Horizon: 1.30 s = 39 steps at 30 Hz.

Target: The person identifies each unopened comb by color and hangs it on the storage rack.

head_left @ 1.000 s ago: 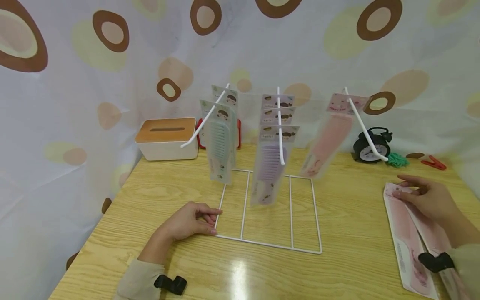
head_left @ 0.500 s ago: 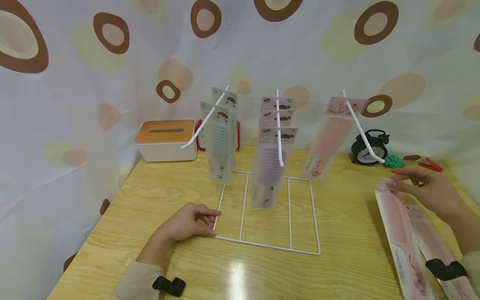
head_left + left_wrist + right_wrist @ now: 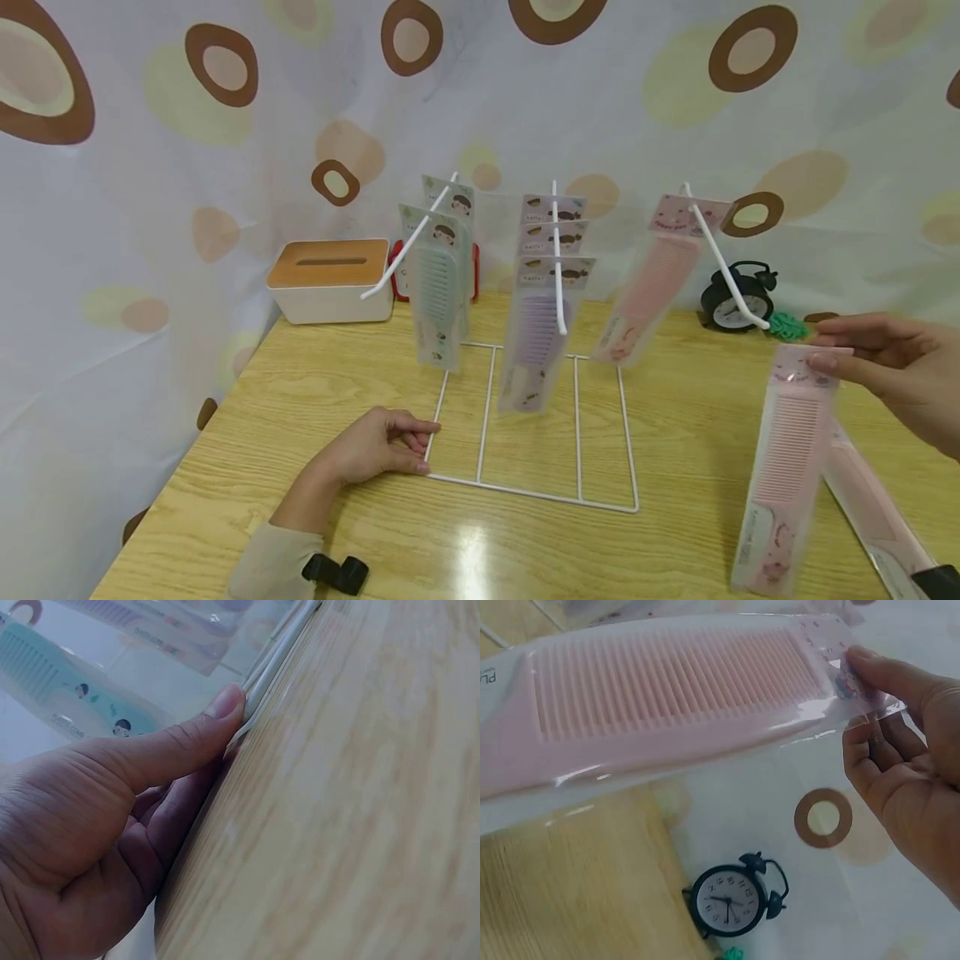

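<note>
My right hand (image 3: 911, 375) pinches the top card of a packaged pink comb (image 3: 787, 454) between thumb and fingers. The comb hangs down at the right of the table; the right wrist view shows its teeth through clear plastic. My left hand (image 3: 378, 446) holds the front left corner of a white wire rack (image 3: 532, 493), thumb on the corner (image 3: 244, 712). On the rack's prongs hang green combs (image 3: 437, 287) at left, purple combs (image 3: 542, 333) in the middle and one pink comb (image 3: 652, 279) at right. Another packaged pink comb (image 3: 873, 504) lies under my right forearm.
A tissue box (image 3: 330, 279) with a wooden lid stands at the back left, beside a red-framed object (image 3: 400, 275) partly hidden by the green combs. A black alarm clock (image 3: 738, 300) and a green tangled item (image 3: 787, 326) sit behind the right prong. Patterned cloth surrounds the table (image 3: 360, 533).
My right hand has lifted one pink comb from the two on the table and tilted it nearly upright, moving it slightly left. My left hand stays on the rack's corner.
</note>
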### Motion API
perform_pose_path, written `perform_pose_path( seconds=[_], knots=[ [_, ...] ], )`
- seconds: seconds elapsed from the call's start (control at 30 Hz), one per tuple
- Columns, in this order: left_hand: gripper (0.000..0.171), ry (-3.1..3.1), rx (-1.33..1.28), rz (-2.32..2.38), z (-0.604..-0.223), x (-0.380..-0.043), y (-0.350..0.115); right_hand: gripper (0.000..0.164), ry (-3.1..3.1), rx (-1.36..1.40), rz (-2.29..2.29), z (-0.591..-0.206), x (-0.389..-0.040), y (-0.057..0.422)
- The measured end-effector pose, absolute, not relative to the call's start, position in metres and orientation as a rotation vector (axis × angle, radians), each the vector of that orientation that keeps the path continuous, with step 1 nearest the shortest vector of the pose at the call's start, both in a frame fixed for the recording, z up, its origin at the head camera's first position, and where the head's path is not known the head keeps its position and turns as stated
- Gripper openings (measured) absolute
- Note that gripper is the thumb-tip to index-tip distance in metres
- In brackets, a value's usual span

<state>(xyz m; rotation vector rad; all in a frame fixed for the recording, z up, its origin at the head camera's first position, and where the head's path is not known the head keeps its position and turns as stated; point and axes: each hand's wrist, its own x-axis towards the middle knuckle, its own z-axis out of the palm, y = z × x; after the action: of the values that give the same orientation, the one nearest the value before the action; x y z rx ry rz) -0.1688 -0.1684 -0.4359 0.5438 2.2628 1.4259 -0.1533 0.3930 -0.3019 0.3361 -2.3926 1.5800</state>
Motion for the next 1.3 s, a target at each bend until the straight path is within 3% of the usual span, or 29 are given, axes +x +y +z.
perform_pose_path(
  seconds=[0.17, 0.43, 0.77, 1.3],
  knots=[
    [0.052, 2.275, 0.543, 1.416, -0.435, -0.17, -0.169, 0.042, -2.047, 0.718, 1.962, -0.289, -0.142, 0.38],
    [0.053, 2.266, 0.523, 1.422, -0.437, -0.169, -0.169, 0.023, -1.99, 0.967, 1.901, -0.261, -0.127, 0.345],
    [0.053, 2.274, 0.558, 1.42, -0.437, -0.169, -0.17, 0.036, -1.863, 0.909, 2.011, -0.235, -0.126, 0.307],
    [0.053, 2.266, 0.559, 1.423, -0.432, -0.167, -0.168, 0.029, -1.766, 0.999, 2.154, -0.233, -0.134, 0.292]
  ],
)
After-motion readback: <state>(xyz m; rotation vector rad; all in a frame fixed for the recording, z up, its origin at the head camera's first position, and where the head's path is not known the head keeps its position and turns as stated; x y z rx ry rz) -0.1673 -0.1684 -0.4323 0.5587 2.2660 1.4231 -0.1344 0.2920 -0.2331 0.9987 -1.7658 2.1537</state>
